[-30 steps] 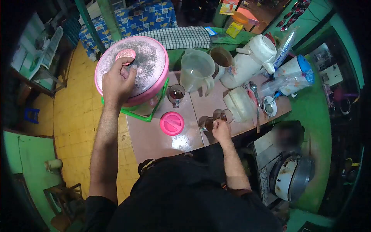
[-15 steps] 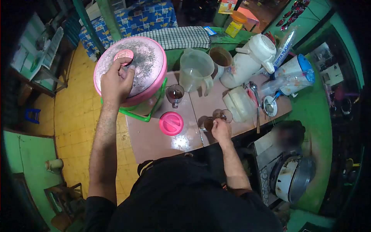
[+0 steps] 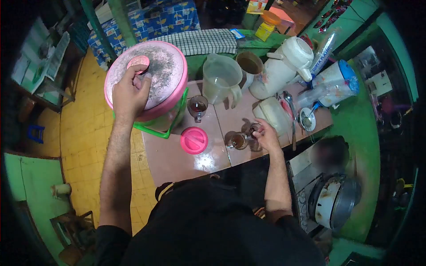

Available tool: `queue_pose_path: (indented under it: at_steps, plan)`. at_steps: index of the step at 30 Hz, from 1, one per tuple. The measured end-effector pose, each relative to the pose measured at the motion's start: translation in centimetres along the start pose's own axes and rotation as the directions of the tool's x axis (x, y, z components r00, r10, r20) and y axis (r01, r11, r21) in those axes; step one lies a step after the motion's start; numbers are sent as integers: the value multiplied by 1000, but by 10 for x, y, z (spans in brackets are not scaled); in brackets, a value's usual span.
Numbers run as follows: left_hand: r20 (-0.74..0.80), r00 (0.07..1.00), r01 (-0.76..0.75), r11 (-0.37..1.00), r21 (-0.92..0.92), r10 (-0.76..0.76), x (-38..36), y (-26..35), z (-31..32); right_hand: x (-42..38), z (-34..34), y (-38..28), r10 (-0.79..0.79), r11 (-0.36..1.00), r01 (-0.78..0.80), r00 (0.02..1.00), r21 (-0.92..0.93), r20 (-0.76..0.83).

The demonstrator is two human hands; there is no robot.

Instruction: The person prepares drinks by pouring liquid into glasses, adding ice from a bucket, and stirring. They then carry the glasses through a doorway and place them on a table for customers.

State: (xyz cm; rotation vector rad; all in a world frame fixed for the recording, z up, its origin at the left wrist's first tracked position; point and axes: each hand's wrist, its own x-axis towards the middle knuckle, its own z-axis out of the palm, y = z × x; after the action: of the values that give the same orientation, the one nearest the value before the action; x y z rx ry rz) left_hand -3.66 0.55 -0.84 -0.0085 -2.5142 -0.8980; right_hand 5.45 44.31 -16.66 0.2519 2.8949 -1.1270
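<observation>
My left hand [image 3: 130, 93] is closed on the round pink knob [image 3: 138, 62] of a large pink lid [image 3: 168, 73], which caps a bucket-like container with a green frame. My right hand [image 3: 268, 136] grips a small clear glass cup [image 3: 254, 129] between thumb and fingers. Just left of it stands another glass cup [image 3: 238, 141] of brown drink. A third glass cup [image 3: 198, 106], also with dark liquid, sits near the pink container. Between the hands lies a round bright pink lid [image 3: 194, 140], flat on the table.
Behind the cups stand a clear plastic pitcher [image 3: 221, 80], a brown-filled jug [image 3: 249, 64] and a white thermos [image 3: 286, 66]. A pale plastic box [image 3: 271, 116], a long spoon [image 3: 290, 104] and a small saucer [image 3: 307, 119] are on the right. Pots [image 3: 333, 201] stand below.
My right hand has shifted right and slightly away from me, off the left cup and onto the right one. My left hand stays on the knob. The view has shifted slightly.
</observation>
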Motion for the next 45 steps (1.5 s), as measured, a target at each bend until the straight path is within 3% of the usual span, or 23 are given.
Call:
queue_pose_path:
  at_steps: [1,3,4,6,8,12,15,18,22,24,25,27,28,30,33,34,36,39,42,45]
  plan:
    - [1,1000,-6,1000,-3,6,0,1,1,4,1,3,-86,996,88,990,-19,109]
    - [5,1000,15,1000,-26,-15,0,-1,0,22,22,41,-166,984,171,982,-46,88]
    - [5,1000,15,1000,-26,-15,-1,0,0,26,25,38,-246,965,251,966,-74,76]
    - [7,1000,17,1000,-19,-17,0,-1,0,27,16,36,-261,950,264,965,-167,38]
    - [6,1000,7,1000,-24,-7,0,-4,2,24,16,35,-59,977,30,989,-209,-133]
    - [9,1000,-12,1000,-27,12,-1,-5,2,17,21,40,-155,974,115,967,-197,-200]
    - [-24,999,-27,999,-20,27,0,-4,2,16,21,40,-101,942,16,966,-335,-240]
    - [-3,1000,-9,1000,-19,9,0,-3,1,12,22,37,-28,957,-24,984,-288,-173]
    - [6,1000,-17,999,-30,17,-1,-4,3,11,24,47,-32,939,-49,973,-341,-229]
    - [24,1000,12,999,-36,-11,-1,-3,2,14,27,58,-24,993,-4,972,-117,-235]
    - [25,1000,12,999,-37,-11,-1,-2,1,13,25,54,-23,993,-5,972,-118,-234]
    - [43,999,32,999,-4,-32,-1,3,-2,14,21,45,44,931,-109,981,-347,-191]
    - [43,999,33,999,-5,-33,-1,0,0,13,21,45,44,931,-110,981,-348,-191]
    - [-72,994,-88,995,-43,85,-1,-7,6,13,22,43,22,984,-66,966,-164,-257]
    - [-52,996,-69,997,-44,67,-1,-7,5,11,21,36,73,941,-132,978,-311,-195]
    - [-51,996,-69,997,-43,67,0,-7,5,11,22,36,73,941,-132,978,-310,-194]
    - [-64,995,-79,997,-25,77,0,-7,5,10,22,37,64,984,-109,952,-138,-299]
    - [-32,999,-38,999,-32,37,-1,-5,4,13,22,42,93,948,-139,981,-287,-169]
    - [-60,995,-76,996,-36,74,-1,-5,4,11,21,34,72,973,-134,949,-188,-307]
    - [-22,999,-32,999,-39,32,-1,-3,2,14,26,47,68,979,-108,974,-176,-217]
